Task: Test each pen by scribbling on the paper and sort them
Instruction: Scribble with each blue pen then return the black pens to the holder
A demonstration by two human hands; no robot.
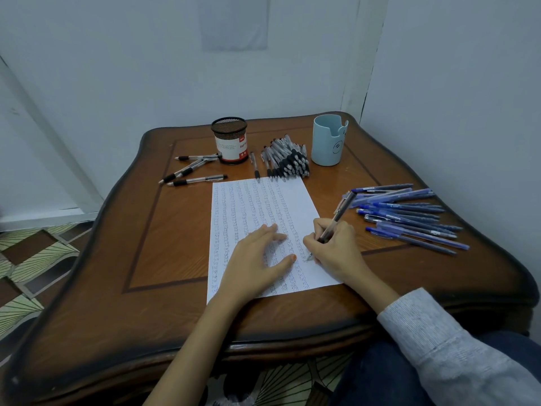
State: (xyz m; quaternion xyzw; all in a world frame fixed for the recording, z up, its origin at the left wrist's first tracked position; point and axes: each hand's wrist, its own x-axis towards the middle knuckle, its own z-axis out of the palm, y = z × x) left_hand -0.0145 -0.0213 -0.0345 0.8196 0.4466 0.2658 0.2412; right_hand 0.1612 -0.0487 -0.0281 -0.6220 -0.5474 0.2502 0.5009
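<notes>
A white sheet of paper (251, 206) covered in columns of scribbles lies in the middle of the wooden table (164, 230). My left hand (254, 259) presses flat on the sheet's lower half, fingers spread. My right hand (333, 250) grips a black pen (341, 213) in a writing hold, its tip touching the paper near the right edge. A heap of black pens (285, 159) lies just beyond the paper. Several black pens (190, 171) lie loose at the far left. Several blue pens (407, 215) are spread out at the right.
A black mesh pen cup (229, 140) with a red and white label stands at the back, and a light blue cup (328, 140) stands at the back right. Walls close in behind and to the right of the table. Patterned floor shows at left.
</notes>
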